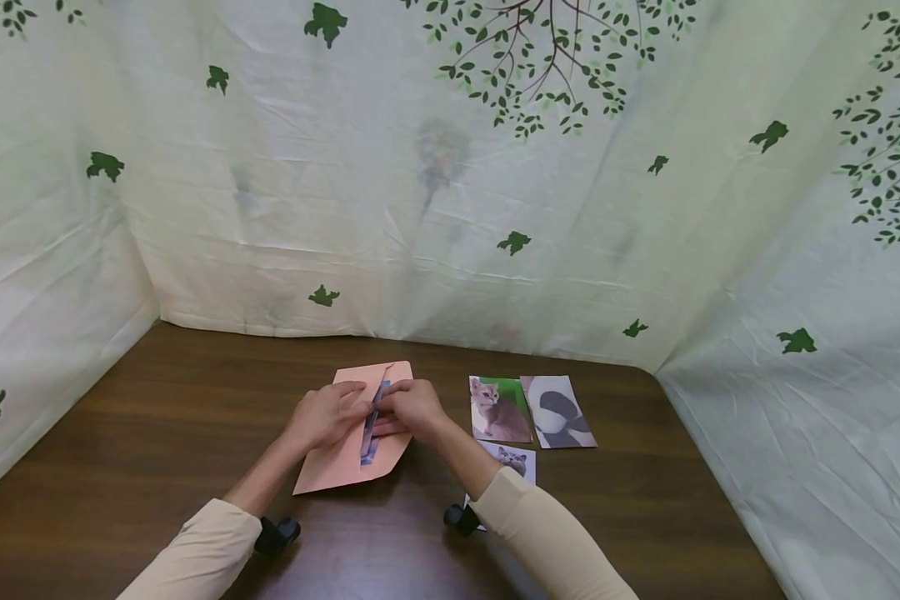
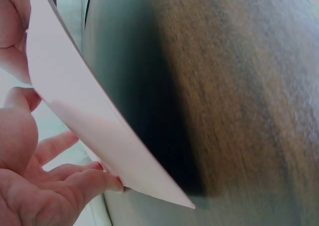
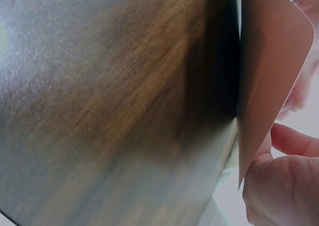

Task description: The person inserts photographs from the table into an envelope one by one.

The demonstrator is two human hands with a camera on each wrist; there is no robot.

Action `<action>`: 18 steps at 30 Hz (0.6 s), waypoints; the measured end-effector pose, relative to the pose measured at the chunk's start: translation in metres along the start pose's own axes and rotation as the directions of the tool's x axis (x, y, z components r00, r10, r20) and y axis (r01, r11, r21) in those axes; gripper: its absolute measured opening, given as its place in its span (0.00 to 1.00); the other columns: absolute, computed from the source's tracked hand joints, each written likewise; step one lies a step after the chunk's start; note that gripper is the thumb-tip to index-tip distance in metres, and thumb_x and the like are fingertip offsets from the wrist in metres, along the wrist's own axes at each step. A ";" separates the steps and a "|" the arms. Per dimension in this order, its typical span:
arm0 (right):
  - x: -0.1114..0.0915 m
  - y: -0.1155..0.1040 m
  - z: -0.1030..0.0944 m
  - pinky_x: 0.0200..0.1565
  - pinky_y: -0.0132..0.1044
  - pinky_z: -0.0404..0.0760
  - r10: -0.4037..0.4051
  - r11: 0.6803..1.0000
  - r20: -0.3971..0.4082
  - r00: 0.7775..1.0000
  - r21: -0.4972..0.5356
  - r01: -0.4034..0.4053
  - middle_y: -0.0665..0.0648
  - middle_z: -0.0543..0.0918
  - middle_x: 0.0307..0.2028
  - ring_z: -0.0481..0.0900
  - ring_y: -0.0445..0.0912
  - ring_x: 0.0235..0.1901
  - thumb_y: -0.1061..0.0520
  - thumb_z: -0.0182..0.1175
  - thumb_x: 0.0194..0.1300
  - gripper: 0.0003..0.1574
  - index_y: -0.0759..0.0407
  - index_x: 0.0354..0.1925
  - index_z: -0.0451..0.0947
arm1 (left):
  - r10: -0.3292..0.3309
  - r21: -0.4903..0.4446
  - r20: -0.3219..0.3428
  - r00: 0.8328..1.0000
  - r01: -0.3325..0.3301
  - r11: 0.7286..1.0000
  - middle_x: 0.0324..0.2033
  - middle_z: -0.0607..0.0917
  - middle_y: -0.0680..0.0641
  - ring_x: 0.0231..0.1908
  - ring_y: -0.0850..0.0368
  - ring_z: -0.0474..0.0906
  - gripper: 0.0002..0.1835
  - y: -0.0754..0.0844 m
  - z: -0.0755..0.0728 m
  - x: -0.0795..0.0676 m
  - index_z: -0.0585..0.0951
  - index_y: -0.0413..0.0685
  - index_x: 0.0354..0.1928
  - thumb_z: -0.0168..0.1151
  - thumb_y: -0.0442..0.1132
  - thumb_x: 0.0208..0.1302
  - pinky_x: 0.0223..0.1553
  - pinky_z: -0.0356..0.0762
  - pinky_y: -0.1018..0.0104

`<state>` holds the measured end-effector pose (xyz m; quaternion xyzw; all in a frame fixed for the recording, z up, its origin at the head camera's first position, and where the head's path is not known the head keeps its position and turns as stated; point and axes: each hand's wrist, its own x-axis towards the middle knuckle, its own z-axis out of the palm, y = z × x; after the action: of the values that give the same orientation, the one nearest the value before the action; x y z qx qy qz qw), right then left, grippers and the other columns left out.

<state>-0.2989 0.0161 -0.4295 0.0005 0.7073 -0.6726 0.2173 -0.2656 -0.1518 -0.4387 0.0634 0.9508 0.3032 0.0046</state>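
A salmon-pink envelope [image 1: 330, 471] is raised at a tilt over the table, its flap side facing up. Through its long opening shows a strip of a bluish picture card [image 1: 369, 450]. My left hand [image 1: 333, 417] holds the envelope from the left, its fingertips by the opening. From the right, my right hand [image 1: 412, 408] pinches at the flap along the same opening, other fingers spread beneath. In the left wrist view the envelope [image 2: 84, 96] stands on edge beside my fingers. The right wrist view shows its rounded flap [image 3: 274, 52] next to my thumb. Exact fingertip contact is partly hidden.
Right of the envelope lie a kitten photo [image 1: 504, 408], a photo with a dark rounded shape [image 1: 558, 412] and another cat photo [image 1: 521, 460], partly under my right forearm. The brown wooden table [image 1: 195, 417] ends at a leaf-patterned curtain [image 1: 345, 208].
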 end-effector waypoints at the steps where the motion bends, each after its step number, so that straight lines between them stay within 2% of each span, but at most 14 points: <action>1: 0.000 0.000 -0.001 0.35 0.45 0.88 0.003 1.000 0.004 1.000 -0.006 -0.003 0.65 0.87 0.34 0.90 0.52 0.27 0.68 0.59 0.67 0.14 0.73 0.50 0.79 | 0.001 0.000 -0.001 1.000 -0.001 1.000 0.62 0.80 0.32 0.63 0.26 0.72 0.27 0.000 0.000 0.000 0.76 0.40 0.67 0.54 0.49 0.73 0.59 0.71 0.36; 5: -0.001 -0.003 -0.003 0.36 0.45 0.88 0.015 1.000 0.031 0.999 -0.023 -0.014 0.65 0.88 0.36 0.90 0.52 0.28 0.67 0.58 0.68 0.15 0.72 0.52 0.79 | -0.004 -0.001 -0.003 1.000 0.004 1.000 0.62 0.79 0.32 0.63 0.26 0.72 0.28 0.000 0.000 0.001 0.76 0.40 0.67 0.55 0.50 0.73 0.59 0.71 0.36; 12: -0.006 -0.012 -0.010 0.38 0.49 0.88 0.023 1.000 0.055 0.998 -0.018 -0.022 0.68 0.86 0.37 0.90 0.60 0.34 0.67 0.54 0.70 0.17 0.75 0.54 0.77 | 0.004 0.003 -0.002 1.000 -0.004 1.000 0.61 0.80 0.32 0.62 0.27 0.73 0.28 -0.001 0.001 0.003 0.77 0.40 0.66 0.55 0.50 0.73 0.59 0.72 0.37; 18: -0.011 -0.019 -0.021 0.36 0.47 0.88 0.016 0.997 0.035 0.999 -0.077 -0.013 0.69 0.87 0.39 0.90 0.58 0.33 0.64 0.55 0.71 0.20 0.73 0.58 0.77 | 0.016 0.012 -0.007 1.000 -0.016 1.000 0.61 0.80 0.32 0.62 0.27 0.73 0.28 -0.003 0.001 0.003 0.76 0.39 0.66 0.55 0.49 0.73 0.59 0.72 0.37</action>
<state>-0.3011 0.0374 -0.4083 -0.0146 0.7286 -0.6433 0.2347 -0.2688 -0.1532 -0.4408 0.0699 0.9521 0.2978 -0.0016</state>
